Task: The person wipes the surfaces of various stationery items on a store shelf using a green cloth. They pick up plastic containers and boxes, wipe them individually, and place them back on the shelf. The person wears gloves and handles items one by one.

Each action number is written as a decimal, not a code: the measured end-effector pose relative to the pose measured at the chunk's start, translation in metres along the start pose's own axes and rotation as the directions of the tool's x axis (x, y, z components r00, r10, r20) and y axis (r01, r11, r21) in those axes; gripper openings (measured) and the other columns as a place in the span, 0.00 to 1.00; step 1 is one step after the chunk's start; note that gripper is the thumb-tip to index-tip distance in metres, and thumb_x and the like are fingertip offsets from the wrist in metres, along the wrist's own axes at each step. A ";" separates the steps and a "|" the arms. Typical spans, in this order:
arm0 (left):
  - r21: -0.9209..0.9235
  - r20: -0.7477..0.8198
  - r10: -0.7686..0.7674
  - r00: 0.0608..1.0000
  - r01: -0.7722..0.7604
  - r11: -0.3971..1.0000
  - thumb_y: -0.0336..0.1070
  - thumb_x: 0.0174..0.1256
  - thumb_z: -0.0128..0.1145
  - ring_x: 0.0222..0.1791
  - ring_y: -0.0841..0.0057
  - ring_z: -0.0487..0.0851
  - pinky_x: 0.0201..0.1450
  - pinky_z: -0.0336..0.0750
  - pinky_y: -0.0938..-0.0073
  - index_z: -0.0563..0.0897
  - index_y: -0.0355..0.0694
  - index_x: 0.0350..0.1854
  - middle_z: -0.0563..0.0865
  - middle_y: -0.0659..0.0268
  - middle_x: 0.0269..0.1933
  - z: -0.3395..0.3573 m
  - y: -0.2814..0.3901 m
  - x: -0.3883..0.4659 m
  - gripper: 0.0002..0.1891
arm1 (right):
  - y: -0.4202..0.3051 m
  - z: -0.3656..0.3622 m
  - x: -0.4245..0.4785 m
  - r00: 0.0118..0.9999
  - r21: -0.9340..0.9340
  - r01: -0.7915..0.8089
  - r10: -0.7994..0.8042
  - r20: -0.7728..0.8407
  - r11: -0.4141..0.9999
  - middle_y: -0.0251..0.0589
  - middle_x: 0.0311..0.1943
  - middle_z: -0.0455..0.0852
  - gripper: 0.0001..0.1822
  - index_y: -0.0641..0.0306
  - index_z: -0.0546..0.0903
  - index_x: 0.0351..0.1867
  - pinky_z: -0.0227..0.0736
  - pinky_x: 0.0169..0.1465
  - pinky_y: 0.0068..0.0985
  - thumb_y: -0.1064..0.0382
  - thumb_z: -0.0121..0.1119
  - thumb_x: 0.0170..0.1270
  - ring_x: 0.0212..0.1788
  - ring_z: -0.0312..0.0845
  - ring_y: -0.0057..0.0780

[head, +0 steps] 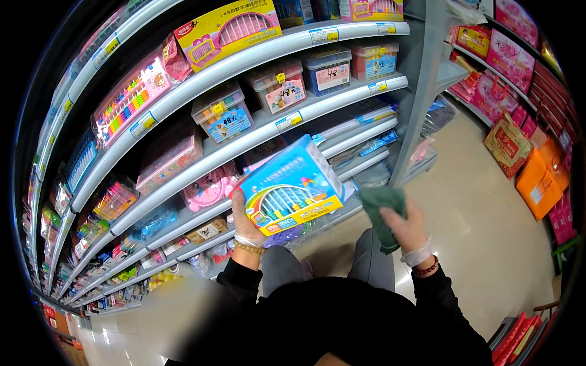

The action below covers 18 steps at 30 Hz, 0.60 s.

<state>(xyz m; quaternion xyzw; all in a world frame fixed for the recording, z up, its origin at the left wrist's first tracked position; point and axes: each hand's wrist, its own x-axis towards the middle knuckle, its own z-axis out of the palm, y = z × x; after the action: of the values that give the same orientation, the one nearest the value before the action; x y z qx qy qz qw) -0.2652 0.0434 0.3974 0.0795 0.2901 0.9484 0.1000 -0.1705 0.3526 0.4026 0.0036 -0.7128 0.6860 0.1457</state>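
A blue and yellow cardboard toy box (293, 183) with a picture of an abacus is tilted in front of the shelves. My left hand (245, 217), in a thin clear glove, grips it at its left end. To the right of the box, my right hand (405, 224), also gloved, holds a bunched dark green cloth (382, 210). The cloth hangs down past my fingers, with a small gap between it and the box. On the upper shelf stands a yellow box with a pink abacus picture (229, 32).
Metal shelves (238, 61) curve across the left and top. Clear plastic tubs (222, 112) with handwritten price labels line one shelf, above a pink toy clock (210, 185). An orange bag (542, 180) and a printed bag (508, 144) stand by the right-hand shelves, across the tiled floor (480, 228).
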 end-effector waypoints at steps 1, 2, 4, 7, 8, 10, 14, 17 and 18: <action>0.154 -0.037 0.125 0.991 -0.118 0.981 0.56 0.57 0.66 0.56 0.64 0.80 0.61 0.75 0.61 0.72 0.38 0.63 0.80 0.58 0.57 0.009 -0.003 -0.004 0.36 | 0.000 -0.004 0.007 0.998 0.101 -0.025 0.031 -0.058 0.995 0.34 0.45 0.86 0.16 0.67 0.80 0.52 0.74 0.50 0.22 0.70 0.61 0.63 0.44 0.79 0.19; 0.288 0.010 0.216 0.976 -0.210 0.934 0.53 0.57 0.66 0.54 0.67 0.80 0.60 0.75 0.63 0.72 0.38 0.61 0.80 0.60 0.55 0.010 -0.005 -0.003 0.34 | -0.005 -0.005 0.012 0.996 0.122 0.018 -0.006 -0.094 0.992 0.34 0.45 0.86 0.16 0.67 0.80 0.52 0.74 0.49 0.22 0.70 0.60 0.63 0.44 0.79 0.19; 0.522 0.142 0.368 0.919 -0.385 0.761 0.47 0.55 0.66 0.51 0.73 0.79 0.58 0.75 0.68 0.71 0.40 0.59 0.79 0.64 0.51 0.012 -0.009 -0.001 0.31 | -0.024 -0.006 0.021 0.982 0.161 0.110 -0.082 -0.170 0.981 0.34 0.45 0.86 0.16 0.67 0.80 0.53 0.74 0.49 0.21 0.70 0.60 0.64 0.44 0.79 0.19; 0.693 0.193 0.409 0.892 -0.419 0.587 0.37 0.50 0.67 0.49 0.78 0.76 0.56 0.72 0.73 0.71 0.41 0.54 0.76 0.67 0.48 0.032 -0.024 -0.007 0.28 | -0.045 0.003 0.028 0.954 -0.080 0.203 -0.216 -0.206 0.976 0.39 0.44 0.86 0.15 0.68 0.80 0.52 0.74 0.47 0.23 0.68 0.61 0.63 0.42 0.80 0.24; 0.723 0.210 0.409 0.888 -0.422 0.547 0.36 0.49 0.68 0.49 0.78 0.76 0.57 0.71 0.73 0.71 0.41 0.54 0.76 0.66 0.48 0.038 -0.030 -0.010 0.28 | -0.049 0.009 0.029 0.940 -0.163 0.239 -0.271 -0.209 0.957 0.40 0.43 0.86 0.16 0.67 0.80 0.52 0.75 0.46 0.25 0.68 0.62 0.63 0.41 0.81 0.27; 0.745 0.224 0.382 0.897 -0.410 0.526 0.37 0.49 0.71 0.52 0.76 0.75 0.58 0.71 0.72 0.70 0.39 0.56 0.76 0.64 0.51 0.049 -0.037 -0.010 0.31 | -0.029 0.018 0.030 0.893 -0.384 0.352 -0.429 -0.135 0.854 0.45 0.41 0.85 0.17 0.66 0.80 0.51 0.74 0.45 0.30 0.66 0.64 0.60 0.40 0.81 0.37; 0.793 0.285 0.446 0.849 -0.470 0.388 0.40 0.50 0.73 0.53 0.74 0.75 0.60 0.70 0.71 0.70 0.38 0.58 0.76 0.62 0.54 0.049 -0.032 0.013 0.34 | -0.024 0.038 0.011 0.799 -0.424 0.592 -0.568 0.197 0.686 0.50 0.39 0.81 0.19 0.63 0.80 0.49 0.73 0.44 0.37 0.63 0.67 0.56 0.42 0.77 0.51; 0.769 0.279 0.462 0.842 -0.484 0.418 0.40 0.51 0.70 0.52 0.76 0.76 0.59 0.70 0.72 0.70 0.37 0.59 0.76 0.64 0.53 0.083 -0.011 0.030 0.33 | -0.006 0.024 0.001 0.795 -0.431 0.604 -0.473 0.378 0.670 0.48 0.39 0.82 0.18 0.62 0.81 0.48 0.73 0.44 0.36 0.63 0.67 0.55 0.42 0.77 0.50; 0.707 0.326 0.472 0.819 -0.542 0.454 0.38 0.52 0.69 0.51 0.77 0.76 0.58 0.71 0.73 0.70 0.38 0.59 0.76 0.65 0.51 0.099 -0.002 0.037 0.31 | 0.001 0.021 -0.002 0.808 -0.468 0.585 -0.423 0.410 0.662 0.47 0.39 0.83 0.18 0.61 0.81 0.48 0.73 0.44 0.36 0.63 0.67 0.55 0.41 0.77 0.50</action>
<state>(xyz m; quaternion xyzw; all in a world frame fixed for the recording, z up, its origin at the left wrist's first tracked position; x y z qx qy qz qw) -0.2797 0.1069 0.4804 0.2361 0.6266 0.7096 -0.2194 -0.1732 0.3317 0.4006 0.2505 -0.8680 0.3627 0.2287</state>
